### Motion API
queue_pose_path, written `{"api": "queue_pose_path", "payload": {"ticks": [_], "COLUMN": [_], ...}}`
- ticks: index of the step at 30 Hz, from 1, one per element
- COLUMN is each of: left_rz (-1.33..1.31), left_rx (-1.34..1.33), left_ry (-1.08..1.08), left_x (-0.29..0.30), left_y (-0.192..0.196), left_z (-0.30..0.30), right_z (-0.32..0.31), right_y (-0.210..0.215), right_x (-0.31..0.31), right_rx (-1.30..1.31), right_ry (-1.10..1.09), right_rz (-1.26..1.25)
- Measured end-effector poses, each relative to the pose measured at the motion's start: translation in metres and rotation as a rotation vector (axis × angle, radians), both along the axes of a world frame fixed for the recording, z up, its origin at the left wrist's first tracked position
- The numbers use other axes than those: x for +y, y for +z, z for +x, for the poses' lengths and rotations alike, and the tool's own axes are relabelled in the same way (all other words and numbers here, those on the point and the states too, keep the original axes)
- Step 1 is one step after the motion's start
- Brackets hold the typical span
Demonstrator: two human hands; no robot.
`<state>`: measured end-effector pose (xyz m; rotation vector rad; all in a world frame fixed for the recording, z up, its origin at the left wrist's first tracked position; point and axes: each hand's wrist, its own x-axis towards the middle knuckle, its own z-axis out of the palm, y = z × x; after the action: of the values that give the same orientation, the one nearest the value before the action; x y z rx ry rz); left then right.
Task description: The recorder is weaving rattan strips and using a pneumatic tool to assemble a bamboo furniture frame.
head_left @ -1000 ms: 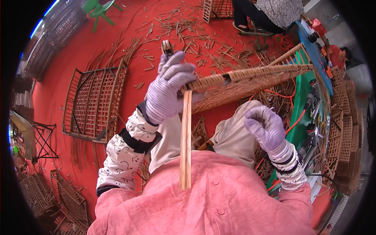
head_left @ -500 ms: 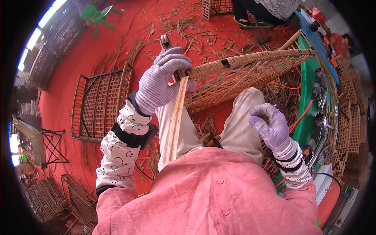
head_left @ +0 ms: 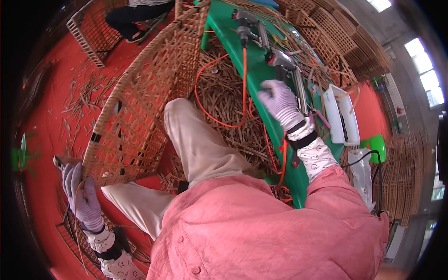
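1. Red floor (head_left: 53, 116), strewn with wooden strips (head_left: 228, 93).
2. Woven panel (head_left: 140, 88): tilted above the floor, left of a green table (head_left: 221, 21).
3. Left hand (head_left: 83, 193): fingers grasping the panel's near end.
4. Right hand (head_left: 281, 102): fingers half-curled beside a nail gun (head_left: 283, 60); contact cannot be told.

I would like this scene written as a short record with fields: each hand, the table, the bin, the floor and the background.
Left hand: gloved, at the near end of the woven frame, beside a thin strip
Right hand: gloved, at the nearer tool; grip unclear
Table: green, bearing also a second tool with orange hose
Bin: white, right of the tools
Floor: red, scattered wood scraps
Background: seated person, stacked panels
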<state>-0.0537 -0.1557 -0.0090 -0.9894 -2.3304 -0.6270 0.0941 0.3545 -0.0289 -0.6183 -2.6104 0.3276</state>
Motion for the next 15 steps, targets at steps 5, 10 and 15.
{"api": "queue_pose_path", "payload": {"ticks": [5,10,15], "left_rz": [0.071,0.120,0.083], "left_rx": [0.057,-0.007,-0.045], "left_ry": [-0.066,-0.064,-0.038], "left_x": [-0.008,-0.004,-0.005], "left_y": [-0.015,-0.009,-0.010], "left_z": [-0.005,-0.001,-0.007], "right_z": [0.100,0.153,0.158], "right_y": [0.005,0.002,-0.004], "right_x": [0.106,0.144,0.171], "right_rx": [-0.393,-0.674,-0.709], "right_ry": [-0.499,-0.476,-0.523], "right_rz": [0.047,-0.462,-0.473]}}
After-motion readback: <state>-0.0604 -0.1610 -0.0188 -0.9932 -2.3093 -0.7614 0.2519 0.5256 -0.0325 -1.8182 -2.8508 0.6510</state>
